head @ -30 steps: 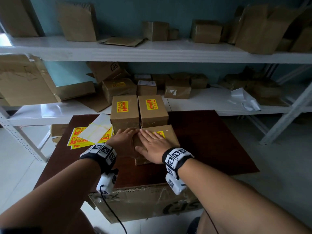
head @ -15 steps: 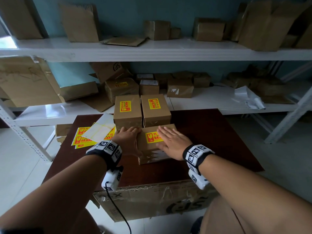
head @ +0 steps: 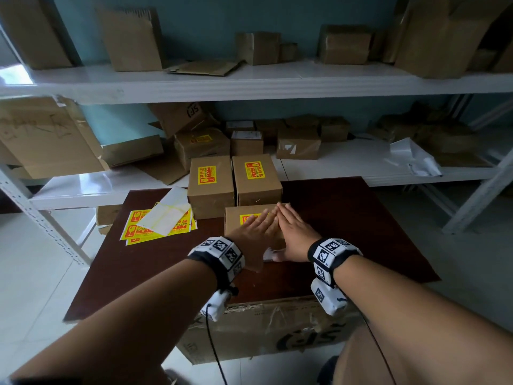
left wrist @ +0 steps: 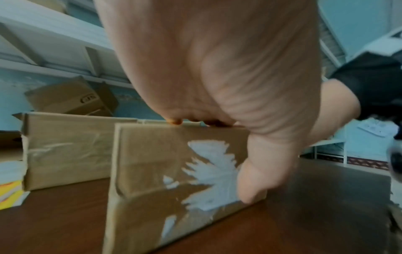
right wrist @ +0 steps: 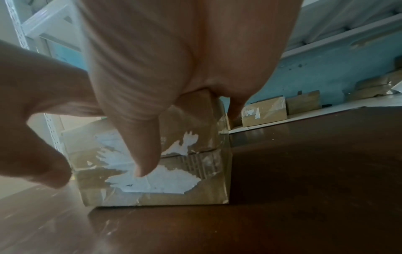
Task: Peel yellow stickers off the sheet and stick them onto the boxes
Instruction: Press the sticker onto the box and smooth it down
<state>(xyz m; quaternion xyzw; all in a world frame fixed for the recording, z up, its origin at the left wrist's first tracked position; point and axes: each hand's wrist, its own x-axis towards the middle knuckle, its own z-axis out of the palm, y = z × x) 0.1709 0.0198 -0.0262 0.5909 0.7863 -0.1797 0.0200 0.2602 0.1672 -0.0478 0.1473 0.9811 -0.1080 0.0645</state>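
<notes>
A small cardboard box lies on the dark brown table, with a yellow sticker partly showing on its top. My left hand and right hand lie flat on the box's top, fingers straight and side by side. In the wrist views the box shows torn white label remains on its near side, and each thumb hangs down over that side. Two more boxes with yellow stickers stand just behind. The sheets of yellow stickers lie at the table's left.
White backing paper lies on the sticker sheets. White shelves behind the table carry several cardboard boxes and a plastic bag. A big carton stands under the table's near edge. The table's right half is bare wood.
My left hand moved from the box's left side onto its top. The right hand slid back toward the middle, so both hands now press the top and cover most of the sticker.
</notes>
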